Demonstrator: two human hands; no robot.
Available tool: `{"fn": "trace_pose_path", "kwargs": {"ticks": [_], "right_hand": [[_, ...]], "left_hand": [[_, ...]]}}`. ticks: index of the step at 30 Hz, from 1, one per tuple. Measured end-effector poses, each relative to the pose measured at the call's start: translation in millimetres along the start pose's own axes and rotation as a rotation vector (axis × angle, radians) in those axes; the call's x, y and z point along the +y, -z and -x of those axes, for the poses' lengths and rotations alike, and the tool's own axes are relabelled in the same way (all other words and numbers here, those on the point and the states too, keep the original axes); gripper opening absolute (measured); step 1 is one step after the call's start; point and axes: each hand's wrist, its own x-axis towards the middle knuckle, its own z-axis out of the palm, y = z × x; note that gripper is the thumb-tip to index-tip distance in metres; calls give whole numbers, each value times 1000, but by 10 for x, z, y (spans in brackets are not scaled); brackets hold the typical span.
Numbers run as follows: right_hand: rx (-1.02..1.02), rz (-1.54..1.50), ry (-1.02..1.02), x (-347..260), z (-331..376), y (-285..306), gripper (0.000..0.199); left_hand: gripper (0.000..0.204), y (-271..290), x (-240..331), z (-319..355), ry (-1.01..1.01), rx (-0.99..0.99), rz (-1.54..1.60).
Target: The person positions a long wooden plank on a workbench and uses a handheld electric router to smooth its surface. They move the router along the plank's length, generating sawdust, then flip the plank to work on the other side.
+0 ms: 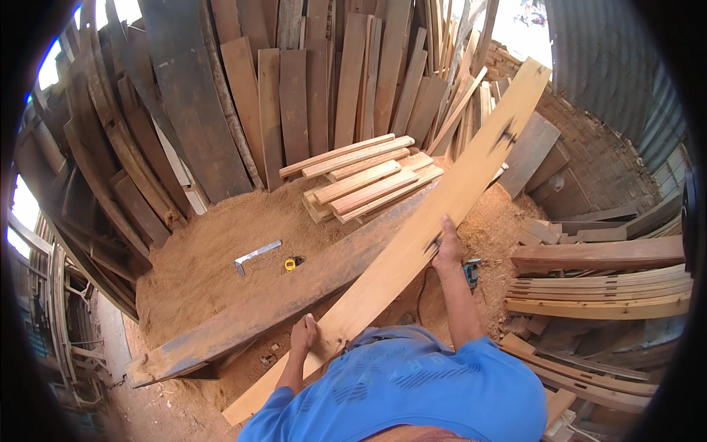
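A long, light wooden board (401,254) with dark knots lies slantwise across my front, from the lower left to the far upper right. My left hand (303,336) is closed on its left edge near the lower end. Farther up, my right hand (447,248) grips the right edge beside a dark knot, with part of its fingers hidden by the board. Beneath and to the left runs a thick, weathered beam (272,298). Past the beam, a metal try square (258,253) and a yellow tape measure (291,264) rest on sawdust.
Several cut wood strips (368,177) are piled beyond the beam. Tall planks (294,103) lean along the back. A teal power tool (471,272) sits just right of my right forearm, near a dark cord (420,298). Stacked timber (600,287) fills the right side.
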Motion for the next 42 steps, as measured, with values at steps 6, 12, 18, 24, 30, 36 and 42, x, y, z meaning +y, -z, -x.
{"fn": "trace_pose_path", "kwargs": {"ticks": [6, 12, 18, 24, 30, 36, 42], "right_hand": [[288, 117, -146, 744, -78, 669, 44], [466, 205, -272, 1227, -206, 1156, 45], [590, 227, -347, 1681, -348, 949, 44], [689, 198, -317, 2097, -516, 784, 47], [889, 434, -261, 2272, -914, 525, 48], [896, 667, -370, 2359, -1048, 631, 39], [765, 732, -467, 2234, -997, 784, 51]], "left_hand": [[70, -101, -434, -88, 251, -257, -242], [78, -101, -586, -131, 373, -433, -305], [77, 84, -1156, -697, 258, -489, -348], [70, 556, -1043, -1316, 134, -570, -460], [82, 673, -808, -1858, 245, -643, -443], [91, 384, -956, -1374, -178, -610, -715], [90, 424, -1035, -1374, -128, -469, -591]]}}
